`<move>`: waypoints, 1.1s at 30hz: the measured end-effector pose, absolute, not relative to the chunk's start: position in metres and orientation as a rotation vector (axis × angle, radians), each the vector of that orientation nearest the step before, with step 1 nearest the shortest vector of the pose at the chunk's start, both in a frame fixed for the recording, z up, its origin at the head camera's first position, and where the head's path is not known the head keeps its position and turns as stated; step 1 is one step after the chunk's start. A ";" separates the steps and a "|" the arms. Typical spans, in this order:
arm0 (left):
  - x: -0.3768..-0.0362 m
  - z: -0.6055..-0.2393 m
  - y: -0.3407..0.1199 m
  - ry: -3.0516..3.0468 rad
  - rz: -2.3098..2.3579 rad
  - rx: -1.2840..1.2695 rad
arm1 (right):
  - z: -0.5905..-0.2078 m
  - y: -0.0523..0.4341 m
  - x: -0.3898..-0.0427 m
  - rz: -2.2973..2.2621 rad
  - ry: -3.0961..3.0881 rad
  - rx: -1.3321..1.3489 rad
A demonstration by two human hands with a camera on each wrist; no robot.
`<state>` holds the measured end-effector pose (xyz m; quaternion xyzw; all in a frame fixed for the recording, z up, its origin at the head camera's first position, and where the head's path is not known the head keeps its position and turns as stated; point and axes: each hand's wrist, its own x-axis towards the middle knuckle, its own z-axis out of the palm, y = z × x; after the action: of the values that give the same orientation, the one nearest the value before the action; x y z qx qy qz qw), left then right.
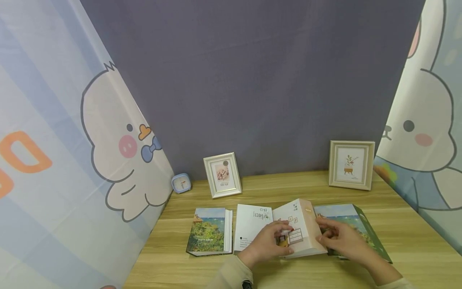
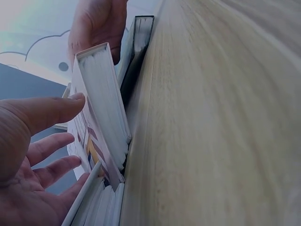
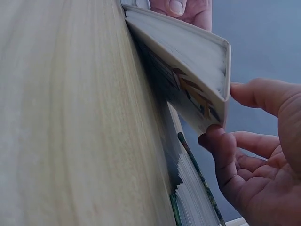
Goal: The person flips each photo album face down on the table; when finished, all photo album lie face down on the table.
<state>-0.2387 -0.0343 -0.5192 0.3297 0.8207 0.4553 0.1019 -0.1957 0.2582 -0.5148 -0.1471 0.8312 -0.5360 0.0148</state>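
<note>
An open photo album point(image 1: 252, 224) lies on the wooden table point(image 1: 288, 184), with a thick block of its pages point(image 1: 303, 224) raised and tilted. My left hand point(image 1: 267, 243) lies with straight fingers against the printed face of that block point(image 2: 106, 108), its thumb touching the page. My right hand point(image 1: 343, 239) takes the block's outer edge point(image 3: 188, 52) between thumb and forefinger from the right. The album's landscape-printed cover point(image 1: 346, 214) lies flat under the right hand. In the right wrist view the left hand point(image 3: 186, 9) shows behind the block.
A closed photo album point(image 1: 207, 237) with a landscape cover lies left of the open one. At the back stand a white picture frame point(image 1: 222, 174), a beige frame point(image 1: 351, 164) and a small blue clock point(image 1: 181, 183). Cartoon-printed curtains hang on both sides.
</note>
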 end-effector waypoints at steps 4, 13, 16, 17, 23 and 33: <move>-0.239 -0.518 -0.034 2.460 1.310 0.959 | -0.516 0.257 -0.195 -1.649 2.617 -0.502; -0.238 -0.517 -0.033 2.629 1.124 0.992 | -0.521 0.257 -0.195 -1.575 2.636 -0.562; -0.237 -0.515 -0.032 2.627 1.116 0.991 | -0.521 0.258 -0.194 -1.554 2.648 -0.569; -0.237 -0.515 -0.032 2.628 1.111 0.993 | -0.522 0.258 -0.194 -1.548 2.651 -0.574; -0.236 -0.515 -0.032 2.645 1.073 1.025 | -0.522 0.258 -0.193 -1.552 2.633 -0.608; -0.236 -0.515 -0.032 2.659 1.029 1.030 | -0.518 0.257 -0.191 -1.528 2.631 -0.614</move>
<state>-0.2359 -0.0317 -0.5149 0.3394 0.8757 0.3390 0.0551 -0.1907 0.2569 -0.5183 -0.1977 0.8475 -0.4921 0.0191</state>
